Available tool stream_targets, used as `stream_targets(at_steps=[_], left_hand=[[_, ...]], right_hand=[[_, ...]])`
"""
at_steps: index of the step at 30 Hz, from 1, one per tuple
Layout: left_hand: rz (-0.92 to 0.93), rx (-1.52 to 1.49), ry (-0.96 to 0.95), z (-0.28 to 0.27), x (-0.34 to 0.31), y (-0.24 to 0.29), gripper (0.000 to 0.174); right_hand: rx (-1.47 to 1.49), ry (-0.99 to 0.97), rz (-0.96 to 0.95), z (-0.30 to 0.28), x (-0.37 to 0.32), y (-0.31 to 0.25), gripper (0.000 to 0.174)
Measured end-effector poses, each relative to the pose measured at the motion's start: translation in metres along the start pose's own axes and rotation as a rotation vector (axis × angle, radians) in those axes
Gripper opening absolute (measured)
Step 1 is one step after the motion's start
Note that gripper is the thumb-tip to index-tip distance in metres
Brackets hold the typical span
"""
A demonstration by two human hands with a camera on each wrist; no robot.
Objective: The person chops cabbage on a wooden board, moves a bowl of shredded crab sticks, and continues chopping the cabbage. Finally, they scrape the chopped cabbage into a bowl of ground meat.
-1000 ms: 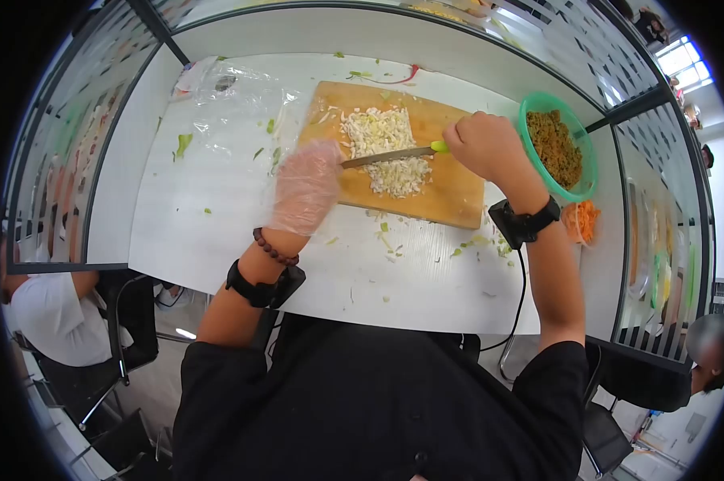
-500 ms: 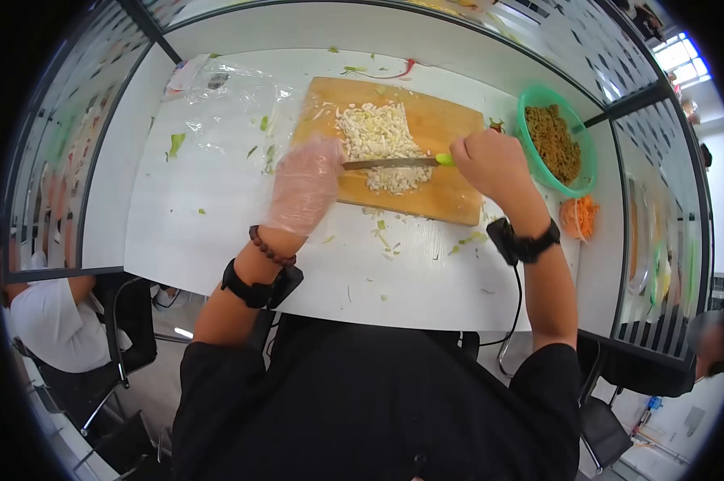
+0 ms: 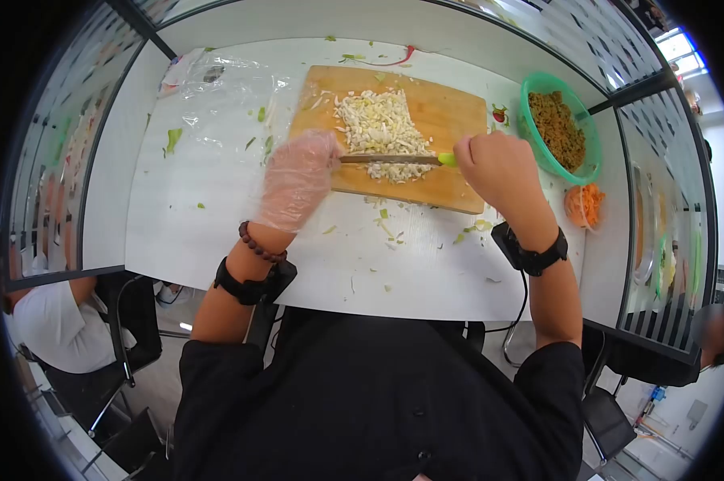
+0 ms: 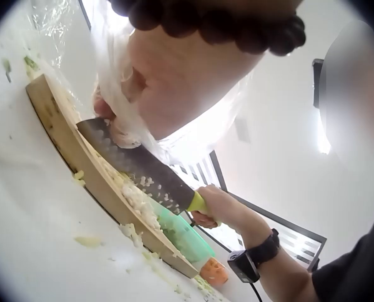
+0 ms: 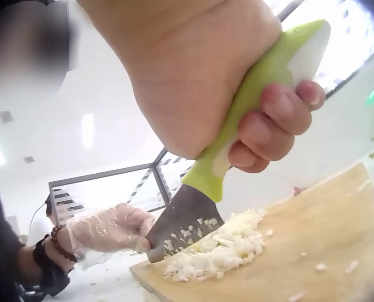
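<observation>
My right hand [image 3: 502, 172] grips the green and white handle [image 5: 253, 100] of a kitchen knife [image 4: 136, 167], fingers wrapped round it. My left hand [image 3: 298, 172], in a clear plastic glove, pinches the tip end of the blade between thumb and fingers, as the right wrist view shows. The blade lies across a heap of finely chopped white vegetable [image 3: 382, 124] on the wooden cutting board [image 3: 450, 104]. White bits cling to the side of the blade. In the left wrist view the board [image 4: 89, 173] appears edge-on below the knife.
A green basin [image 3: 593, 156] of brown crumbly filling stands right of the board, with a bag of orange shreds [image 3: 585, 204] nearer me. Clear plastic wrap [image 3: 225, 96] lies at the left. Green scraps [image 3: 173, 140] dot the white table [image 3: 209, 248]. Low partitions enclose it.
The blade has swung from a slant to nearly level across the heap, as the right hand came nearer me. Both hands stay on the knife. The head view has shifted slightly.
</observation>
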State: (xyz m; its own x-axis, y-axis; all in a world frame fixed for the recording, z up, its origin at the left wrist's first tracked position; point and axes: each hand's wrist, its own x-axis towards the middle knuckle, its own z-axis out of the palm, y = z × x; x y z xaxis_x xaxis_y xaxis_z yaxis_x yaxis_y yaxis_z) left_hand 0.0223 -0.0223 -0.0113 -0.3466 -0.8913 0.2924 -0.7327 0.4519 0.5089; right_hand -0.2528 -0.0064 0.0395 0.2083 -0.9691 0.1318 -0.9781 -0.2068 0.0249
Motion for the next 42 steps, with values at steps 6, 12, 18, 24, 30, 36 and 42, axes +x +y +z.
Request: stream_targets(at_steps=[6, 12, 18, 24, 30, 36, 42], left_hand=[[0.051, 0.015, 0.029, 0.008, 0.001, 0.003, 0.008], [0.043, 0.051, -0.019, 0.001, 0.001, 0.004, 0.007], [0.048, 0.027, 0.002, 0.003, -0.006, 0.0, 0.007], [0.0, 0.064, -0.014, -0.007, -0.003, 0.009, 0.004], [0.068, -0.018, -0.01, -0.017, -0.021, 0.031, 0.007], [0.122, -0.044, -0.034, -0.007, -0.023, 0.039, 0.011], [0.126, 0.01, -0.029, 0.007, -0.013, 0.031, 0.009]], right_hand=[[0.068, -0.116, 0.067, 0.023, -0.008, 0.009, 0.038], [0.045, -0.005, -0.056, 0.055, -0.009, 0.02, 0.039], [0.012, 0.01, -0.102, 0.046, -0.014, 0.006, 0.042], [0.048, 0.084, 0.039, 0.015, -0.014, 0.002, 0.044], [0.106, 0.021, 0.118, 0.01, -0.053, 0.002, 0.045], [0.181, 0.001, 0.154, 0.03, -0.071, 0.012, 0.046], [0.115, -0.034, 0.066, 0.044, -0.059, 0.024, 0.037]])
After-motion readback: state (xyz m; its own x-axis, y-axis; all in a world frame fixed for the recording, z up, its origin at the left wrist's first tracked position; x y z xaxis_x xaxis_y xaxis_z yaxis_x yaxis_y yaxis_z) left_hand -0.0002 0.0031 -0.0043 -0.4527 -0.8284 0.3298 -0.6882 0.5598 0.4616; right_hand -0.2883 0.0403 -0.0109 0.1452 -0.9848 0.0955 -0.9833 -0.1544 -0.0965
